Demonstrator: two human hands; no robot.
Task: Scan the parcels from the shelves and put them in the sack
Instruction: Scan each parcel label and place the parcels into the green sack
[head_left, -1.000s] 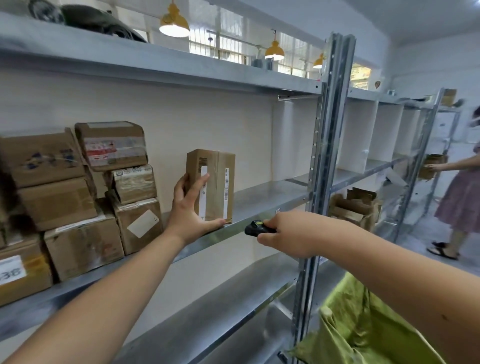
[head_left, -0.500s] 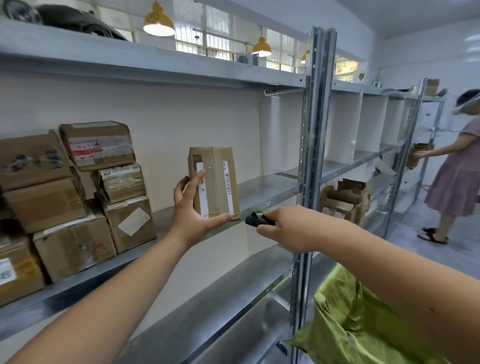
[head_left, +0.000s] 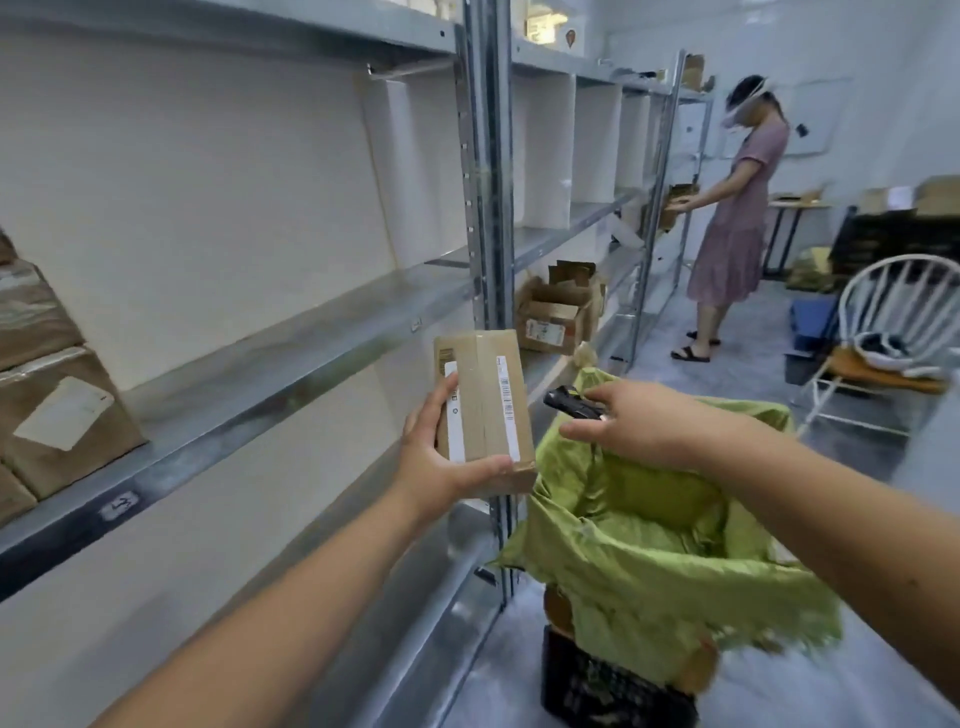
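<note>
The left hand (head_left: 441, 457) grips one upright cardboard parcel (head_left: 485, 410) beside the green sack (head_left: 660, 561) — the right hand (head_left: 644, 421), fingers loosely curled, holds one black scanner (head_left: 571, 404) above the sack's open mouth.

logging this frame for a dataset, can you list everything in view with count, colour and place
parcel: one, brown with white labels, held upright beside the shelf edge
scanner: one, black, right of the parcel
sack: one, green, open, on the floor below the hands
crate: one, black, under the sack
stacked boxes: several, brown, far left on the middle shelf
open boxes: a few, brown, lower shelf past the upright
shelving: grey metal, along the left wall
chair: one, white, right side
other person: one, pink dress, far end
left hand: holds the parcel
right hand: holds the scanner
</note>
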